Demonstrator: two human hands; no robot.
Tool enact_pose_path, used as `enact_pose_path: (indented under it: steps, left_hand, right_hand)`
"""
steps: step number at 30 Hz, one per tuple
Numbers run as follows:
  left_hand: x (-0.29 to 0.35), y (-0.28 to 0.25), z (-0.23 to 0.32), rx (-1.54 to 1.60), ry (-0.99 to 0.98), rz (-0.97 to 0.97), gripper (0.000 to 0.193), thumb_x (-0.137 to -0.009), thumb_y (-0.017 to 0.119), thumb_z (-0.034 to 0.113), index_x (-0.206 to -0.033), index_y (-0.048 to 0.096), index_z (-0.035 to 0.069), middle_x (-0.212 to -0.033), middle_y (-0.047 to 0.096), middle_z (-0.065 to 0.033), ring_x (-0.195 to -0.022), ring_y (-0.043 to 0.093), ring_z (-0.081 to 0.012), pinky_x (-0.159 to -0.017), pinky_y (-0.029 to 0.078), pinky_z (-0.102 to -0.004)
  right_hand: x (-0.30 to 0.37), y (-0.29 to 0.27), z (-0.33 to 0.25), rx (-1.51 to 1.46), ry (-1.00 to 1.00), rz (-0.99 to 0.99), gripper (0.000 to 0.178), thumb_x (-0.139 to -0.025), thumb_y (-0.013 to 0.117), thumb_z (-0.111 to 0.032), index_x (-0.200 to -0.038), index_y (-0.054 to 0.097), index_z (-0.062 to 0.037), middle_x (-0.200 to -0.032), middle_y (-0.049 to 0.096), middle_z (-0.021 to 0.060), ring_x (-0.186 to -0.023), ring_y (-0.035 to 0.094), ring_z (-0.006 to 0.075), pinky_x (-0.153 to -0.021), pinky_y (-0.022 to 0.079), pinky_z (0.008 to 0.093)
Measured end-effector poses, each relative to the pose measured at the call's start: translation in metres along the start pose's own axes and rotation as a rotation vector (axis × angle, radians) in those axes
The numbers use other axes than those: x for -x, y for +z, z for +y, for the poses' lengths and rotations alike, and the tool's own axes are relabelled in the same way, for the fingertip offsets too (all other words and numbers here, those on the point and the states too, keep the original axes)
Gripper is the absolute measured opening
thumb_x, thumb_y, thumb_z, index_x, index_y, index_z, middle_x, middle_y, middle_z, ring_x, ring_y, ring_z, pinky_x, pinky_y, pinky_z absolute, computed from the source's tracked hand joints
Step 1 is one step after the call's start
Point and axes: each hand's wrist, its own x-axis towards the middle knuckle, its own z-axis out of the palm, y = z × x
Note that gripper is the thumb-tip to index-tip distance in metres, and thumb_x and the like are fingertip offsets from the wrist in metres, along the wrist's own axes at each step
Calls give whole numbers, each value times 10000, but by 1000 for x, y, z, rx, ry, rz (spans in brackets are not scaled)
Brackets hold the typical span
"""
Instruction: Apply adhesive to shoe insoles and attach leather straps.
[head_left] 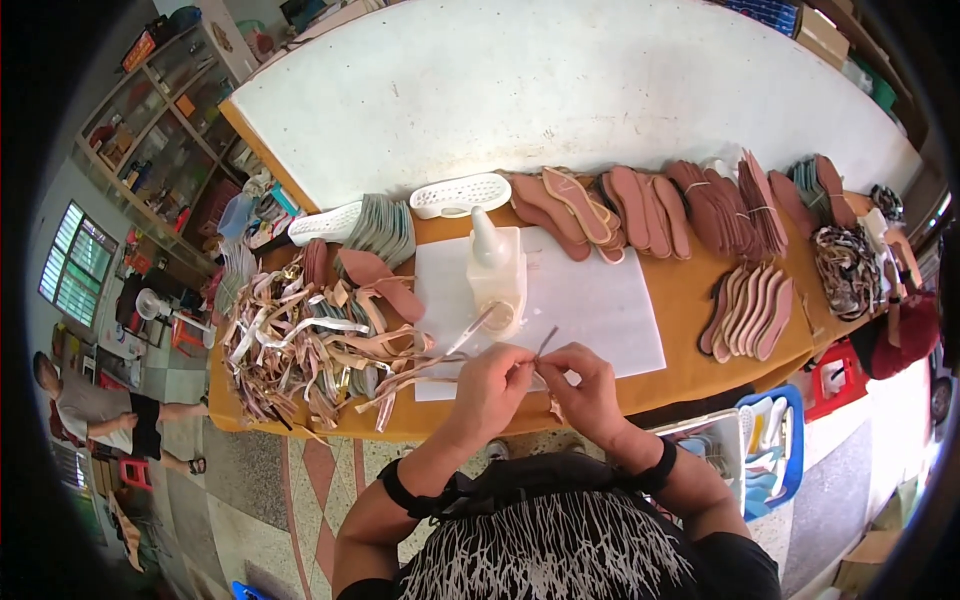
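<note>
Pinching a thin grey strip (548,338), the left hand (495,390) and right hand (588,392) have fingertips closed on it, over the near part of the white sheet (615,315)! A slack pinch could let that narrow piece twist or slip. Beyond stands the white container (497,262); a careless knuckle might tip it. Leftward, the strap pile (300,345) sprawls across the tabletop (688,300), loose ends likely to snag a wrist.

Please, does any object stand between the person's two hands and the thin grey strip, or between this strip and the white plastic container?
Nothing visible does. The left hand and right hand both pinch the thin grey strip. Between it and the white plastic container, only the white sheet shows.
</note>
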Motion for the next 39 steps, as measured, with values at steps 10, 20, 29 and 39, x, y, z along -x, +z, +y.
enact_pose_path:
  steps: [10,20,29,39]
  left_hand:
    - [-9,4,-5,493,-460,-129,118,-779,534,98,-799,551,-17,-658,571,-60,-605,547,-144,-541,426,-269]
    - [-9,2,8,323,-300,-92,130,-804,515,95,-832,547,-28,-690,568,-47,-636,512,-83,-580,419,-221]
    - [-2,3,-10,798,-504,-173,122,-800,533,90,-844,546,-23,-680,549,-20,-640,501,-75,-579,414,-224]
    - [-5,7,-1,-300,342,126,125,-711,578,-3,-807,502,17,-682,541,-123,-568,539,-286,-502,424,-351]
  right_hand:
    - [-5,0,8,-178,281,37,68,-774,568,-68,-768,568,0,-682,556,43,-616,509,115,-535,418,272]
    - [-12,-1,0,-588,439,-101,147,-844,543,-144,-855,555,2,-686,533,-2,-636,470,64,-584,400,199]
    - [-11,-1,8,-545,408,-95,164,-841,538,-143,-855,576,17,-722,573,15,-660,505,62,-608,429,203]
    - [-3,8,10,-219,291,30,135,-808,554,-87,-816,584,45,-706,597,61,-626,525,75,-544,437,229]
